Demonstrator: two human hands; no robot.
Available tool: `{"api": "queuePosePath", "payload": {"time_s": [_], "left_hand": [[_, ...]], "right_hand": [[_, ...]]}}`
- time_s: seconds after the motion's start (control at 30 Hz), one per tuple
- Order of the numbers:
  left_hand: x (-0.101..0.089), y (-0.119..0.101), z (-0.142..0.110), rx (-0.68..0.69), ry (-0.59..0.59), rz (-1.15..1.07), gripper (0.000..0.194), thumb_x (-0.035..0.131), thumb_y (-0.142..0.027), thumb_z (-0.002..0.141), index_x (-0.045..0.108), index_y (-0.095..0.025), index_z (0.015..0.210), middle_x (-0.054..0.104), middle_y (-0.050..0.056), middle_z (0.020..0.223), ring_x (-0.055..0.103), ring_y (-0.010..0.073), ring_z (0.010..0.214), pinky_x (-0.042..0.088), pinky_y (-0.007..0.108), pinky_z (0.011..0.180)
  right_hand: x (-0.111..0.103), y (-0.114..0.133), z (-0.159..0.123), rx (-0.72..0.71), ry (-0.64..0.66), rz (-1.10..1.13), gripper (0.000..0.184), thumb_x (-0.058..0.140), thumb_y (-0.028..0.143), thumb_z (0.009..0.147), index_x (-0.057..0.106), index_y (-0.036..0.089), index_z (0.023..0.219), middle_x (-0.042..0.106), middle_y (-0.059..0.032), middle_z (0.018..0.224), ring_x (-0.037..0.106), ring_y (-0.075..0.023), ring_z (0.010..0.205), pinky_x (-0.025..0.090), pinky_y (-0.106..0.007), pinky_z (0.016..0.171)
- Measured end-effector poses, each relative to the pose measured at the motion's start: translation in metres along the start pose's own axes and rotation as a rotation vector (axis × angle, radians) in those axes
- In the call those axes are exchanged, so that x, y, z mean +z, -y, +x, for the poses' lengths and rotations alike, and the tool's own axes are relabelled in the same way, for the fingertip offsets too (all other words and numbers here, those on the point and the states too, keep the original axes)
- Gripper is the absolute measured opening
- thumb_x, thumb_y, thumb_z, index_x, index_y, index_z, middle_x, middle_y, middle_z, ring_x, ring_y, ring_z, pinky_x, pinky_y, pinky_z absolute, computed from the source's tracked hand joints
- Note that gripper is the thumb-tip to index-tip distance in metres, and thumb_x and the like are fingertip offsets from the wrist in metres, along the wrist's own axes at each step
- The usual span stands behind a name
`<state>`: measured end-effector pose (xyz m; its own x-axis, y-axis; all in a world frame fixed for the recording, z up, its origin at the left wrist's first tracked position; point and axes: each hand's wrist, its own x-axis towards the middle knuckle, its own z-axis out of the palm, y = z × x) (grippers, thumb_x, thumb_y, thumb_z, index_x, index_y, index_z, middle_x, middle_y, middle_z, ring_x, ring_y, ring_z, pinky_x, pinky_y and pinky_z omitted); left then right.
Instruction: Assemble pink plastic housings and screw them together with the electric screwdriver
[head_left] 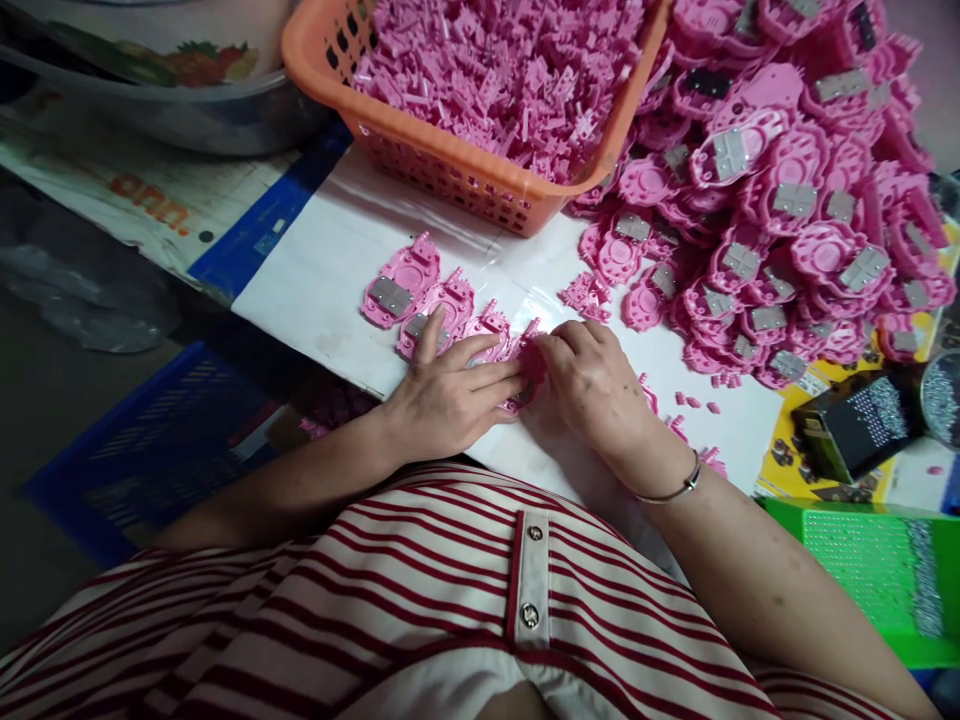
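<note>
A short row of pink plastic toy housings lies on the white board, the leftmost pink housing (401, 285) showing a grey metal plate. My left hand (454, 390) rests across the row with its fingers stretched out, the fingertips touching the housing at the right end (531, 362). Over that same housing, the fingers of my right hand (592, 385) are pinched together at its upper right side. Whatever they hold is hidden behind the knuckles. More pink pieces (709, 460) peek out beside my right wrist.
An orange basket (450, 150) full of small pink parts stands behind the row. A high heap of pink housings (795, 200) fills the back right. At right are a black box of screws (855, 425) and a green tray (847, 590). A blue crate (150, 450) sits lower left.
</note>
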<state>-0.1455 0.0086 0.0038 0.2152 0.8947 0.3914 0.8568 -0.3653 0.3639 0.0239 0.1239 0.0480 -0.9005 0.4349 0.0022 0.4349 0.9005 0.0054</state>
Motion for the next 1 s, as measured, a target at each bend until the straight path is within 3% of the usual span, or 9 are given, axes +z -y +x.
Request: {"api": "queuePosePath", "payload": {"time_s": [0.27, 0.53, 0.7, 0.87, 1.0], "left_hand": [[-0.002, 0.0, 0.0, -0.001, 0.018, 0.0, 0.03, 0.064, -0.038, 0.093, 0.071, -0.026, 0.119, 0.071, 0.001, 0.125, 0.057, 0.032, 0.123, 0.015, 0.07, 0.119], [0.0, 0.0, 0.0, 0.016, -0.028, 0.012, 0.022, 0.066, -0.035, 0.092, 0.074, -0.027, 0.111, 0.075, -0.002, 0.117, 0.058, 0.0306, 0.121, 0.008, 0.067, 0.122], [0.0, 0.0, 0.001, 0.022, -0.02, 0.022, 0.024, 0.066, -0.036, 0.092, 0.073, -0.027, 0.113, 0.074, -0.002, 0.12, 0.058, 0.03, 0.122, 0.01, 0.066, 0.122], [0.0, 0.0, 0.001, 0.027, -0.031, 0.028, 0.026, 0.063, -0.037, 0.094, 0.072, -0.025, 0.115, 0.073, -0.001, 0.123, 0.058, 0.0304, 0.122, 0.011, 0.066, 0.121], [0.001, 0.0, 0.0, 0.021, -0.027, 0.015, 0.026, 0.063, -0.037, 0.094, 0.072, -0.026, 0.116, 0.073, -0.001, 0.123, 0.057, 0.0304, 0.123, 0.012, 0.067, 0.121]], "right_hand": [[0.004, -0.004, 0.0, 0.075, -0.027, 0.101, 0.026, 0.045, 0.009, 0.091, 0.066, 0.008, 0.106, 0.065, -0.014, 0.091, 0.051, -0.0253, 0.083, 0.041, -0.035, 0.078], [-0.005, 0.016, 0.007, 0.104, 0.118, -0.057, 0.025, 0.044, 0.01, 0.09, 0.066, 0.007, 0.102, 0.062, -0.015, 0.087, 0.047, -0.0265, 0.079, 0.038, -0.038, 0.073], [0.006, 0.015, 0.001, 0.109, -0.015, -0.029, 0.019, 0.049, 0.01, 0.089, 0.066, 0.011, 0.098, 0.062, -0.0131, 0.089, 0.047, -0.0252, 0.08, 0.04, -0.036, 0.073], [0.014, 0.007, -0.01, 0.084, -0.182, 0.027, 0.027, 0.052, 0.012, 0.09, 0.065, 0.009, 0.113, 0.064, -0.0129, 0.093, 0.049, -0.0246, 0.083, 0.044, -0.035, 0.076], [0.013, 0.006, -0.005, 0.078, -0.139, 0.029, 0.028, 0.048, 0.011, 0.089, 0.066, 0.007, 0.11, 0.064, -0.0152, 0.093, 0.049, -0.0258, 0.082, 0.043, -0.037, 0.074]]}}
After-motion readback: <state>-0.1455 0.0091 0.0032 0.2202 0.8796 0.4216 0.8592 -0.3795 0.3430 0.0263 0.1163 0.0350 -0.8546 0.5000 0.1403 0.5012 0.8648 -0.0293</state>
